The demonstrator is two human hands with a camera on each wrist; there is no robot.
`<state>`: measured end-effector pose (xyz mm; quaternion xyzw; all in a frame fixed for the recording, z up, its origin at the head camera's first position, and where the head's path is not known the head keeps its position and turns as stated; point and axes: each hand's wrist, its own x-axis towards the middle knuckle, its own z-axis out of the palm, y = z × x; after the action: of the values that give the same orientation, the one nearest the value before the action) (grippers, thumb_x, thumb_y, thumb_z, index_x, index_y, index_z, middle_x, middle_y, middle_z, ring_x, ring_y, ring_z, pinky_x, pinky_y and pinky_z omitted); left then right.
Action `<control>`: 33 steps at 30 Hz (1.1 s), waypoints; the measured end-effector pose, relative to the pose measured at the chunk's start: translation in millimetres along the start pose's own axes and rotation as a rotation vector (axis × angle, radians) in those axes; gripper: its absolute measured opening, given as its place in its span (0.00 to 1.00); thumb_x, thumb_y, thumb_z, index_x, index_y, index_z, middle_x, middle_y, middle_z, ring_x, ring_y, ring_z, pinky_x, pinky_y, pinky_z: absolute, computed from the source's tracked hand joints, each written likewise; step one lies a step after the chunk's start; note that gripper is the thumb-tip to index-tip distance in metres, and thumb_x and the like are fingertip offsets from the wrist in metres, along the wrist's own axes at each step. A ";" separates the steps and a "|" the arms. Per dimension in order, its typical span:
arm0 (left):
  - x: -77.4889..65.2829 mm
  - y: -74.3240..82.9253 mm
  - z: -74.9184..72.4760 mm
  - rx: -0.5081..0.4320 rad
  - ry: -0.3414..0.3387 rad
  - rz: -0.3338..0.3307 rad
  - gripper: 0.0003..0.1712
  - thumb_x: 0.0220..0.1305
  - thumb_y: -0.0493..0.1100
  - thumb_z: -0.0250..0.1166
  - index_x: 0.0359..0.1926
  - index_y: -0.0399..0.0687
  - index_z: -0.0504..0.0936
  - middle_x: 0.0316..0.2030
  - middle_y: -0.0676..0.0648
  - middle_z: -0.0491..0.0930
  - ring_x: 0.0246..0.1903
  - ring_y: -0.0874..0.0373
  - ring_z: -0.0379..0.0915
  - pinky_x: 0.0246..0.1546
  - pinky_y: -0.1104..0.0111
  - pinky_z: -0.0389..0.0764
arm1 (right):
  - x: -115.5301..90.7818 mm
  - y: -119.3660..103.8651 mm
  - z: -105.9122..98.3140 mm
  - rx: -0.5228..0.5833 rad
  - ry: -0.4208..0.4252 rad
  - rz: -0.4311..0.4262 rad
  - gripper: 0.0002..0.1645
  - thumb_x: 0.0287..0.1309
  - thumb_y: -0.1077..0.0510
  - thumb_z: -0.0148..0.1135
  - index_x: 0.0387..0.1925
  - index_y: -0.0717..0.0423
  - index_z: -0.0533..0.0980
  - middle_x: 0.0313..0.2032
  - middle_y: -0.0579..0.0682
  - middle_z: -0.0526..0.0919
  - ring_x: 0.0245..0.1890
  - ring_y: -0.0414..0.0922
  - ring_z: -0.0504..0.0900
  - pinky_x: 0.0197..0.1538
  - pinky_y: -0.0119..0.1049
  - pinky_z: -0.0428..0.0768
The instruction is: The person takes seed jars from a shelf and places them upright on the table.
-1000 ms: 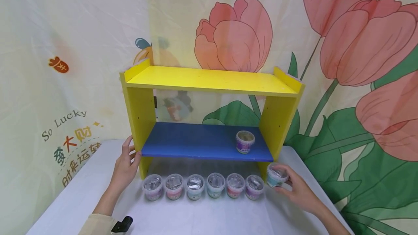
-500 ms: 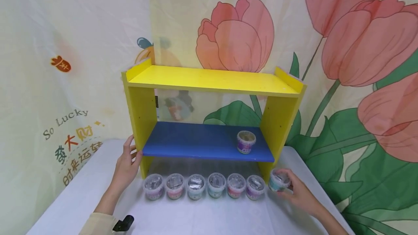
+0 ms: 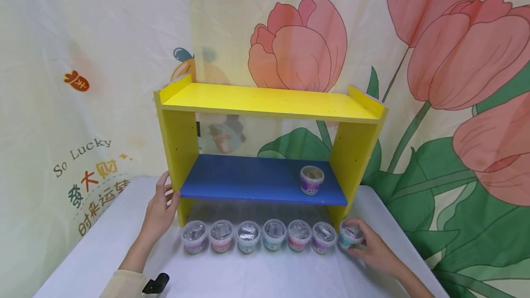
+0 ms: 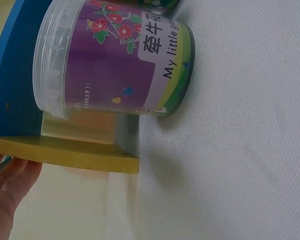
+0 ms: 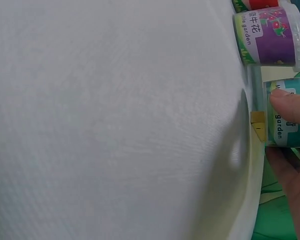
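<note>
My right hand [image 3: 374,247] grips a small clear-lidded tub with a teal label [image 3: 349,235] at the right end of a row of similar tubs. In the right wrist view my thumb [image 5: 292,106] lies across its label, and its base is close over the table. My left hand [image 3: 159,208] touches the outer side of the yellow shelf unit's left panel [image 3: 178,160], fingertips against the board. A purple-labelled tub [image 4: 107,60] stands near that panel in the left wrist view. Another purple tub [image 3: 311,180] sits on the blue shelf [image 3: 248,176], toward its right side.
Several tubs, including a pink one [image 3: 221,237] and a purple one [image 3: 324,238], line the white table [image 3: 248,275] in front of the unit. A yellow top board [image 3: 269,100] spans above the blue shelf. Behind hangs a tulip-printed cloth [image 3: 447,82].
My right hand has lowered the teal tub toward the table and brought it to the end of the row. The left hand stays at the panel, and the other tubs have not moved.
</note>
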<state>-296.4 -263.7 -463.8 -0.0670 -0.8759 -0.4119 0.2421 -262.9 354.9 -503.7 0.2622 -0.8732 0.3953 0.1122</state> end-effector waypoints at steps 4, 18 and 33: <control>0.3 -0.2 0.6 0.000 -0.003 -0.001 0.44 0.85 0.43 0.53 0.85 0.70 0.35 0.68 0.23 0.70 0.60 0.23 0.78 0.54 0.36 0.82 | -1.0 1.5 2.7 0.006 -0.028 0.032 0.41 0.52 0.69 0.80 0.65 0.54 0.72 0.59 0.56 0.80 0.58 0.37 0.79 0.51 0.33 0.84; 0.9 -1.7 2.4 0.000 -0.012 -0.012 0.45 0.85 0.43 0.52 0.84 0.73 0.34 0.69 0.23 0.68 0.61 0.22 0.76 0.54 0.37 0.81 | 1.5 2.2 6.5 -0.037 -0.076 0.147 0.40 0.53 0.66 0.81 0.64 0.51 0.71 0.63 0.56 0.78 0.63 0.56 0.78 0.54 0.43 0.85; 1.2 -3.8 2.0 0.005 -0.004 -0.007 0.45 0.85 0.44 0.53 0.84 0.74 0.34 0.69 0.24 0.69 0.60 0.22 0.77 0.54 0.36 0.81 | 3.0 -7.7 -8.0 -0.132 -0.171 0.050 0.41 0.55 0.56 0.82 0.67 0.49 0.70 0.63 0.52 0.78 0.62 0.50 0.77 0.55 0.36 0.82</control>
<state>-299.4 -264.7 -466.9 -0.0640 -0.8777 -0.4105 0.2390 -261.2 355.6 -492.4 0.2651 -0.9099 0.3159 0.0442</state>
